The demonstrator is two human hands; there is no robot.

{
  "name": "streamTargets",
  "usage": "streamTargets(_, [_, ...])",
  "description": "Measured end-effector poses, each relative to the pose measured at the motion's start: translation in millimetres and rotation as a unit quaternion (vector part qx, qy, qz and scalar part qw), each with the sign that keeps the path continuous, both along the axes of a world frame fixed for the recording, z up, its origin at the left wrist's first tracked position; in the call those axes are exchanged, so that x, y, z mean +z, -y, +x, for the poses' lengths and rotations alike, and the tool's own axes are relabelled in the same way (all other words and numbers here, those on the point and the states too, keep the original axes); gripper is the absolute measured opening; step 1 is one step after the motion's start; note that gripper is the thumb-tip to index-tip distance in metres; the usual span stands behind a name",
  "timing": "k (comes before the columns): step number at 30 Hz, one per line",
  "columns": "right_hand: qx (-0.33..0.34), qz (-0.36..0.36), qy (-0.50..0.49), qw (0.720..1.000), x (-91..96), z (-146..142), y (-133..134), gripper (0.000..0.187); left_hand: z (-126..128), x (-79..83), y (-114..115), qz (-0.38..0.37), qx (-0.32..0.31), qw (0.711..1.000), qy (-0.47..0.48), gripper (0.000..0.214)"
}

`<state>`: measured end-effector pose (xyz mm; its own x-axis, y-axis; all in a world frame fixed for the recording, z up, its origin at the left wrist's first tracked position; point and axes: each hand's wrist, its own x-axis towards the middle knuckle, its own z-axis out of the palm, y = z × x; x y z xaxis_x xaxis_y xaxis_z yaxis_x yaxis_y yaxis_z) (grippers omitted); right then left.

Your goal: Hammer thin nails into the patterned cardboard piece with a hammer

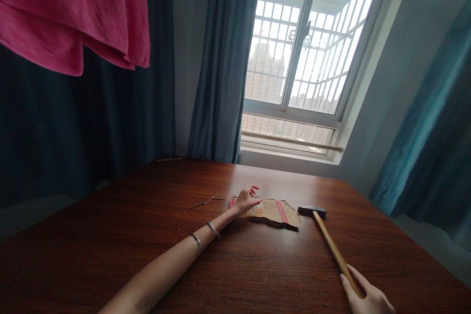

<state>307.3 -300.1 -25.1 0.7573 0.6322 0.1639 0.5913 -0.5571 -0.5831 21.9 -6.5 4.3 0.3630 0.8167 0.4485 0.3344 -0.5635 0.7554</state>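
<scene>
Tan cardboard-like sheet (270, 209), speckled, pink band (282, 211) across it, lay around the middle of the table (257, 270); lower edge dark and ragged, left end partly hidden by the left hand (246, 201). Small dark marks or prongs lined its upper edge, too small to make out. Left hand was over that end, fingers half-curled and apart from the thumb, not clasped on anything visible; actual contact with the sheet unclear. Two bracelets (204, 236) sat on that wrist; forearm cut off at the bottom edge. Hammer (327, 238) was just right of the sheet, head near its right end; couldn't tell if the head touched the table. Right hand (368, 294) had its fingers wrapped round the lower handle, partly cut off by the frame. Thin rod-like bits (206, 201) lay left of the sheet, unidentifiable. Beyond: blue curtain (224, 59), window (294, 68) with a washed-out view, pink cloth (81, 14) cropped upper left.
</scene>
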Motion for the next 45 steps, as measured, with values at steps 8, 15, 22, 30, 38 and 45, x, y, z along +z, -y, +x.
streamTargets(8, [0.024,0.018,0.03,0.999,-18.0,6.5,1.3,0.046,-29.4,19.5,-17.2,-0.003,-0.006,0.999,0.045,0.036])
streamTargets(15, [0.046,0.012,0.061,0.997,-14.0,0.3,2.5,0.049,-126.2,52.0,-44.2,-0.046,0.019,0.995,-0.092,0.026])
streamTargets(22, [0.066,0.018,0.038,0.997,-4.5,-3.4,6.0,0.045,-209.6,50.5,-31.6,-0.101,0.007,0.957,-0.273,0.028])
streamTargets(30, [0.063,0.035,0.03,0.997,0.8,-10.1,6.7,0.047,-216.7,41.5,-6.1,-0.098,-0.004,0.949,-0.3,0.023])
streamTargets(38, [0.068,0.059,0.039,0.995,-4.8,-5.3,6.8,0.04,-212.7,34.3,-13.2,-0.092,0.015,0.948,-0.303,0.017])
streamTargets(45, [0.039,0.1,0.063,0.992,14.3,-19.1,5.4,0.048,-211.2,43.1,-5.8,-0.024,0.022,0.957,-0.287,0.016])
